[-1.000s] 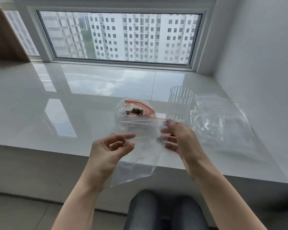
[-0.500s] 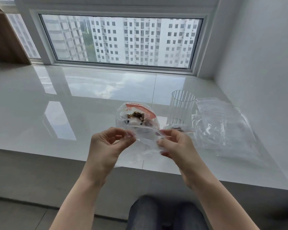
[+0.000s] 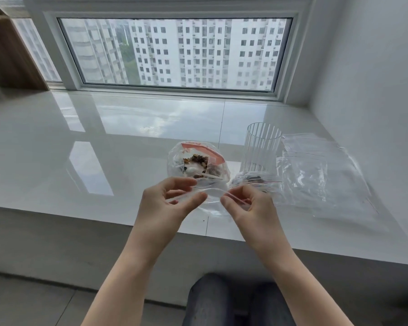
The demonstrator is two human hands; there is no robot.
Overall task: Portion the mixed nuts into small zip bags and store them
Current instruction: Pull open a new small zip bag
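Left hand [image 3: 167,203] and right hand [image 3: 247,205] raised side by side just above the near edge of the glossy white stone worktop [image 3: 80,161], palms turned toward each other. Between them, a small clear plastic zip bag with a thin red seal line [image 3: 213,196], its mouth spread apart. Left thumb and forefinger pinched on the left lip of that bag, remaining fingers loosely curled. Right thumb and forefinger pinched on the right lip, the red strip running under the fingertips. Bag body slack below the hands, hanging in front of the worktop's near edge.

Just behind the hands, toward the middle of the worktop, a larger clear plastic bag with an orange-red printed panel [image 3: 196,161], open at the top, with brown mixed nuts [image 3: 198,160] heaped inside. A white plastic spoon [image 3: 198,171] lying in that bag, handle pointing right.

Right of it, a clear ribbed drinking glass [image 3: 262,147], upright. Beside the glass, toward the right edge of the worktop, a loose flat pile of empty clear zip bags [image 3: 320,175]. A dark patch at the foot of the glass, too blurred to identify.

Along the far edge, a wide white-framed window [image 3: 174,52]. Below the worktop, grey-trousered knees [image 3: 238,302].
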